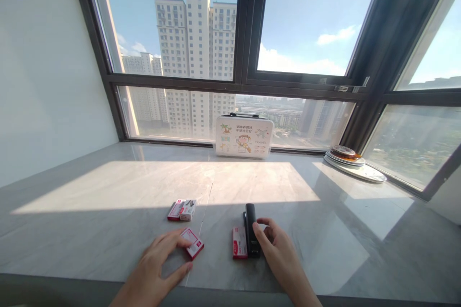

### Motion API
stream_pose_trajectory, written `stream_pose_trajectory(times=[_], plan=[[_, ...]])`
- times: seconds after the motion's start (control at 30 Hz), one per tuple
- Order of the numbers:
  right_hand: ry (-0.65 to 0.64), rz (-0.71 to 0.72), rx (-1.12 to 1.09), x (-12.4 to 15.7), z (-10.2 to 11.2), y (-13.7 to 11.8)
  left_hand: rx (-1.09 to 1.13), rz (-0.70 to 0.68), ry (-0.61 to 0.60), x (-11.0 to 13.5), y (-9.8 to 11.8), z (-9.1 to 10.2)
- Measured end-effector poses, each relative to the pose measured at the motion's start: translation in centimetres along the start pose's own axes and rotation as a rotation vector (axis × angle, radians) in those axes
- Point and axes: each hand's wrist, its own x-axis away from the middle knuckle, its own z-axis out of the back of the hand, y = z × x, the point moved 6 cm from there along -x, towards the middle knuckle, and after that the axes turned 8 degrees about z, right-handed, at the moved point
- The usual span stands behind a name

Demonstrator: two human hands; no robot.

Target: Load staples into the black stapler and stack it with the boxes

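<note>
On a grey stone sill, my left hand [163, 259] curls over a small red and white staple box [193, 243], fingertips touching it and thumb stretched below. My right hand [275, 244] rests against the right side of a black stapler [251, 230], fingers bent on it. Another red staple box [239, 242] lies flat right beside the stapler's left side. Two more small staple boxes [182, 210] sit together a little farther back on the left.
A white tin case with cartoon prints [244, 136] stands at the window's foot. A stack of round plates [355, 163] lies at the right corner. Dark window frames rise behind, a white wall [46, 81] on the left. The sill's front edge runs just below my hands.
</note>
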Motion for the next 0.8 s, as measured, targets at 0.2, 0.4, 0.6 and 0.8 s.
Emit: stream_pose_trajectory(times=[0.2,0.4,0.6,0.8], plan=[[-0.026,0.031,0.028,0.0,-0.1,-0.5,0.165,0.044,-0.181,-1.8,5.9,-2.2],[-0.01,0.038,0.022,0.0,0.2,-0.6,0.077,-0.049,-0.184,-0.1,9.4,-5.1],[-0.001,0.039,0.038,0.0,0.4,-0.4,0.061,-0.044,-0.248,0.4,9.1,-5.8],[-0.007,0.034,0.036,0.0,0.4,-0.6,0.103,-0.013,-0.209,-0.1,6.7,-5.0]])
